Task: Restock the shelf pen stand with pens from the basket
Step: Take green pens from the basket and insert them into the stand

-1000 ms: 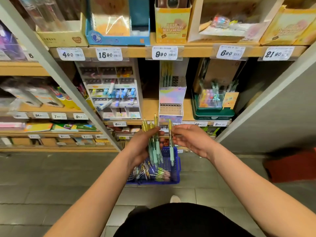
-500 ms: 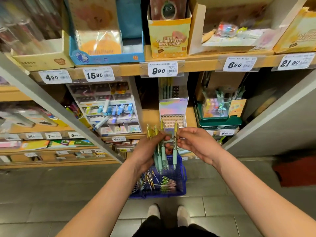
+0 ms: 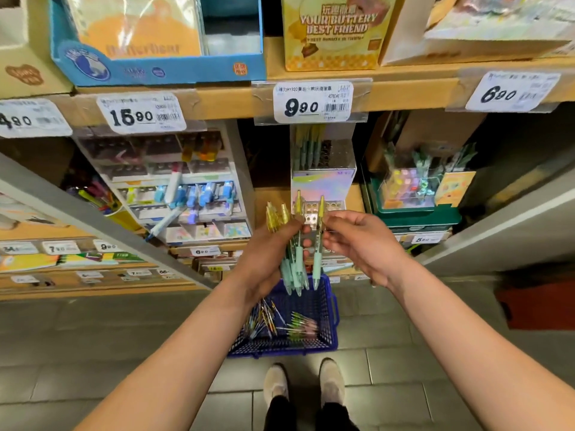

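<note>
Gripping a bunch of mint-and-yellow pens (image 3: 294, 259), the left hand (image 3: 267, 259) held them upright while the right hand (image 3: 357, 241) pinched a single pen (image 3: 318, 244) beside the bunch. Behind them stood the shelf pen stand (image 3: 322, 181); below, on the floor, sat the blue basket (image 3: 323, 346) with more pens.

Mint-and-yellow pens (image 3: 294, 262) upright in bunch above blue basket (image 3: 326, 309); tiered holographic pen stand (image 3: 322, 185) on shelf behind.
</note>
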